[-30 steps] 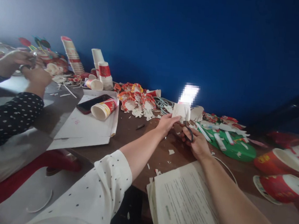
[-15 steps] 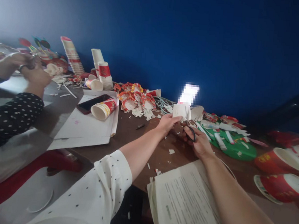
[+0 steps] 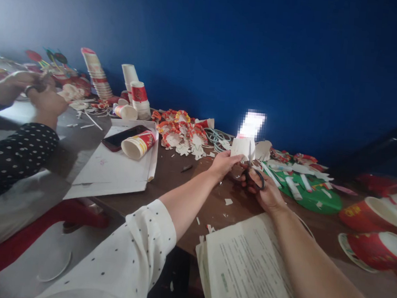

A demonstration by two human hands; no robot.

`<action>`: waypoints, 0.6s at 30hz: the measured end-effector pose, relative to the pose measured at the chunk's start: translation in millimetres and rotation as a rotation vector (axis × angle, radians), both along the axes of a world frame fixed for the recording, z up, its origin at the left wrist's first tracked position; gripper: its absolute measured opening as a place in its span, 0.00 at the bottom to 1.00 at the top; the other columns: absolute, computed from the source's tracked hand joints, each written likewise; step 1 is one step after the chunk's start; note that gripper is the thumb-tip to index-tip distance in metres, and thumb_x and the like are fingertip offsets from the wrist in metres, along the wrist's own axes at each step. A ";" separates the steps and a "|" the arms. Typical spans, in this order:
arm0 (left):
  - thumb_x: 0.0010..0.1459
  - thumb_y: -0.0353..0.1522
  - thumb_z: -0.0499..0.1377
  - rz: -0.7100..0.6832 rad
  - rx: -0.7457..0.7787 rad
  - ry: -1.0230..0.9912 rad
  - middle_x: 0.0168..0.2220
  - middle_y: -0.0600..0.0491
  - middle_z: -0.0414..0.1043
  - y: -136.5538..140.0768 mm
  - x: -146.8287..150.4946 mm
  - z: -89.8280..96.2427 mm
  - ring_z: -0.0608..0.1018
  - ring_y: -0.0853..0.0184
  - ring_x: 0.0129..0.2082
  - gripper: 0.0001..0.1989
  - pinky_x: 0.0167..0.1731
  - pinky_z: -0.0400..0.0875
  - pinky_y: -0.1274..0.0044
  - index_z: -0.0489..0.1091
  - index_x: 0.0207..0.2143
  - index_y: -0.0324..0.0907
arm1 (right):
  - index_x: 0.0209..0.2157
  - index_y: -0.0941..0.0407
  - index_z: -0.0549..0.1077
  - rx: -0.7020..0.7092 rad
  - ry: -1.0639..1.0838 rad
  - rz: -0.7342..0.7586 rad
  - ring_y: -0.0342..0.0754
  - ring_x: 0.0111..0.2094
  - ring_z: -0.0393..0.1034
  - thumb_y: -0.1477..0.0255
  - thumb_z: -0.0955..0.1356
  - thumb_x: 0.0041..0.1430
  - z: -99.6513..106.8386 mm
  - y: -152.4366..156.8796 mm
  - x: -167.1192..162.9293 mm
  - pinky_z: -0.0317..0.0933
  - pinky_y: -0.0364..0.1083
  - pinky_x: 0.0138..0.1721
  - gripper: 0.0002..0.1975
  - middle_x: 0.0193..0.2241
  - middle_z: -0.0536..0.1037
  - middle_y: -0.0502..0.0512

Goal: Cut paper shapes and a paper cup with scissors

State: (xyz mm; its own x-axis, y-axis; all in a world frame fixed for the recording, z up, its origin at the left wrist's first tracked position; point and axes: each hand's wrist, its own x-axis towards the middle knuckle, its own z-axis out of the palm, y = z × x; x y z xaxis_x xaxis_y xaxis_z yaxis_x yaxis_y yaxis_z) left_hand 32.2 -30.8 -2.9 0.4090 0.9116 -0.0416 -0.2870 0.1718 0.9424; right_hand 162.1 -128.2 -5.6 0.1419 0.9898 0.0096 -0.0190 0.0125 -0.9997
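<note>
Near the middle of the table, my left hand pinches a white piece of paper, perhaps cut from a paper cup. My right hand has its fingers in the black handles of a pair of scissors. The blades point up at the paper's lower right edge and are partly hidden by it. Behind the paper, a bright phone screen is blurred out. Small paper scraps lie on the brown tabletop under my hands.
Red and white cut cup pieces are heaped behind my left hand. A green sheet with paper strips lies at right, beside red paper cups. Printed papers lie in front. At left, a co-worker's hands work near stacked cups.
The scissors have turned slightly in my right hand, with the handle loop looking wider apart. The paper in my left hand has shifted a little to the right.
</note>
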 end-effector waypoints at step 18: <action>0.48 0.33 0.65 -0.029 -0.057 -0.104 0.17 0.59 0.59 -5.5 0.7 5.0 0.58 0.78 0.16 0.10 0.17 0.48 0.82 0.68 0.25 0.38 | 0.40 0.54 0.79 0.028 -0.115 -0.129 0.42 0.24 0.64 0.54 0.73 0.50 -3.9 2.2 -0.1 0.51 0.40 0.19 0.21 0.26 0.74 0.50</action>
